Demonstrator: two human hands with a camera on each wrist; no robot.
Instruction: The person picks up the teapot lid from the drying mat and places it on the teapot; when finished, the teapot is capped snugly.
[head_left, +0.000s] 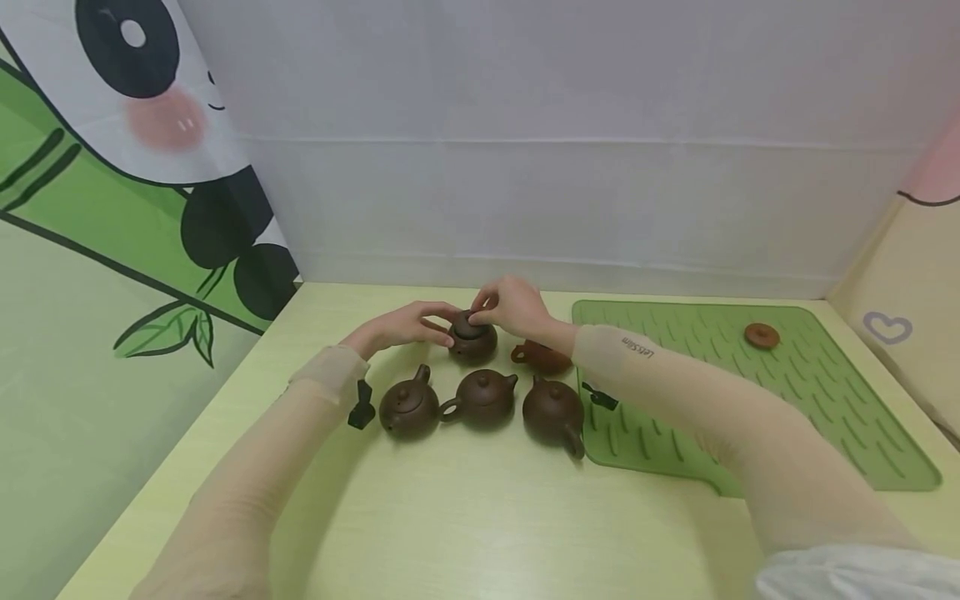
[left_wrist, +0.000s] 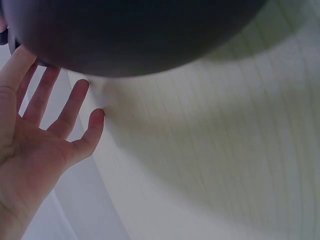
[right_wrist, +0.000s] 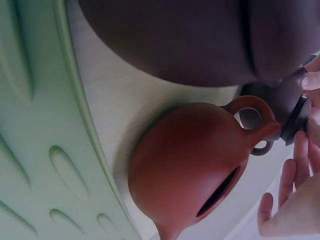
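At the back of the group stands a dark brown teapot (head_left: 474, 350). My right hand (head_left: 517, 307) pinches its dark lid (head_left: 469, 326), which sits tilted over the opening; the right wrist view shows the tilted lid (right_wrist: 296, 121) at the fingertips. My left hand (head_left: 405, 323) holds the same pot from the left, thumb on the near side and index finger toward the back. In the left wrist view, the other fingers of the left hand (left_wrist: 40, 145) spread out loosely, and a nearer dark pot hides most of the held one.
Three dark lidded teapots stand in front: left (head_left: 408, 408), middle (head_left: 486, 402) and right (head_left: 553, 412). A lidless reddish-brown teapot (right_wrist: 185, 160) lies under my right wrist. On the green mat (head_left: 675, 321) at the right rests a round reddish-brown lid (head_left: 762, 335). A white wall closes the back.
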